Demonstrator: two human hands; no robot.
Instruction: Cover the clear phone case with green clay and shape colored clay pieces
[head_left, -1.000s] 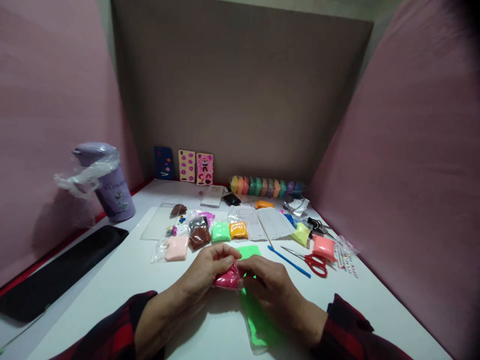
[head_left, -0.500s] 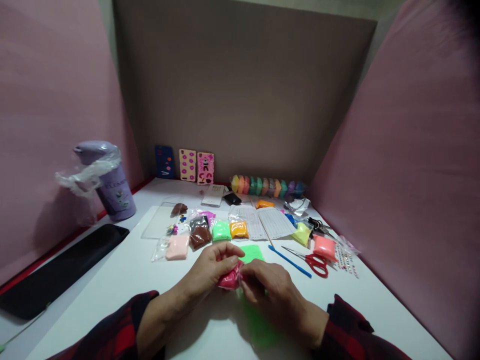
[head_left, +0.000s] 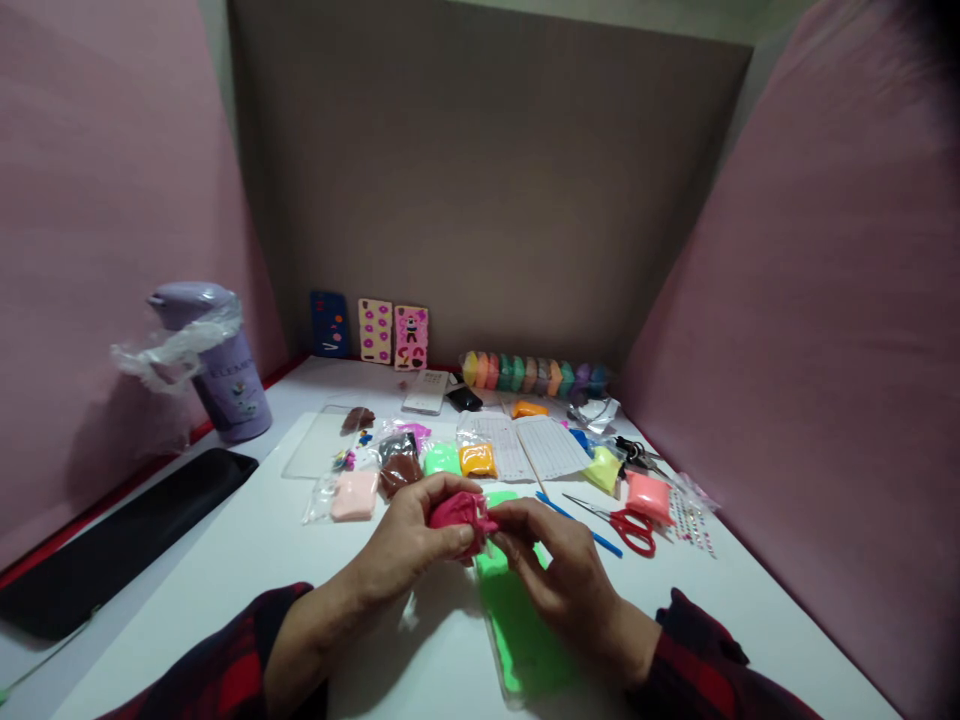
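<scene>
My left hand is closed around a pink clay packet, soft pink-red clay in a clear wrapper. At the packet's right end, the fingertips of my right hand pinch a bit of pink clay or wrapper; which of the two is hard to make out. Below the hands lies a phone case covered in bright green clay, partly hidden by my right hand. A blue modelling tool and red-handled scissors rest beyond my right hand.
Clay packets in peach, brown, orange and coral lie across the table. Decorated phone cases lean on the back wall. A purple tumbler and a black case are on the left.
The pink packet has been raised and turned slightly, with more pink clay showing at its right end. My right hand has shifted a little right, uncovering more of the green case.
</scene>
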